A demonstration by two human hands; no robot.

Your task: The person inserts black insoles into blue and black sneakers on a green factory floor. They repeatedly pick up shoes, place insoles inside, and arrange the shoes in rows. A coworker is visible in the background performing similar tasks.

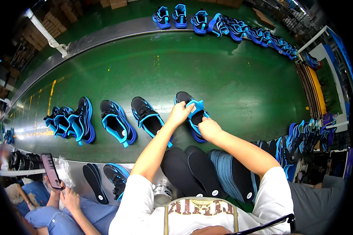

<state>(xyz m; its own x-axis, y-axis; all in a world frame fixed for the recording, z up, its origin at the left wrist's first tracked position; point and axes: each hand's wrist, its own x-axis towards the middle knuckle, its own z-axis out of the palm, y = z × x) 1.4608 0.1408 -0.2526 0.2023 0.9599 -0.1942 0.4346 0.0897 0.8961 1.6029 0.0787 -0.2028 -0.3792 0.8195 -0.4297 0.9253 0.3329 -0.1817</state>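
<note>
The black-and-blue sports shoe (192,117) lies on the green conveyor belt (208,78). The left hand (179,113) pinches its blue tongue; the right hand (208,129) grips the collar. Better keep the opening wide and the shoe steady.

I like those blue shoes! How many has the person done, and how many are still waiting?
I cannot tell which look done: the shoes to the left on the green belt show no clear sign either way. In hand: the left hand and right hand both work at the opening of one black-and-blue shoe. Left: black insoles lie stacked near the person, and more shoes wait at the right.
</note>
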